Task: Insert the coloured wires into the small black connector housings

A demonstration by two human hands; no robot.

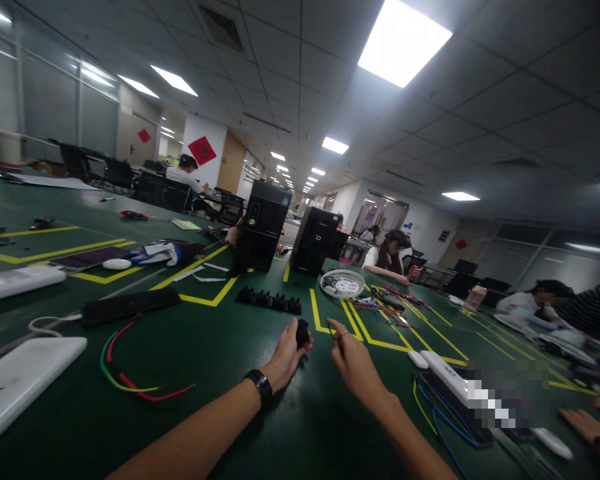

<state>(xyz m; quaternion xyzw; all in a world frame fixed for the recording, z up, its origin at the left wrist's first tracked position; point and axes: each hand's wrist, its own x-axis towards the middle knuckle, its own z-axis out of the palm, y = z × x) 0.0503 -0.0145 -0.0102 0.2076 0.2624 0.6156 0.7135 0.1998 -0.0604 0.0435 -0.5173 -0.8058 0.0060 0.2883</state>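
My left hand point(286, 357), with a black watch on the wrist, is closed round a small black plastic part point(303, 332) held just above the green table point(220, 407). My right hand point(353, 357) hovers beside it to the right, fingers pinched together near the part; whatever it pinches is too small to make out. A row of similar black parts point(270, 301) lies on the table a little beyond my hands. Red and green wires point(125, 377) curl on the table to my left.
Two black computer towers point(263, 227) stand at the far side, a white round basket point(343, 283) and coloured wires point(385, 308) to the right. A black keyboard point(130, 305) and white boards lie left. Blue cables and white devices sit right. Several people work at the table's right side and behind.
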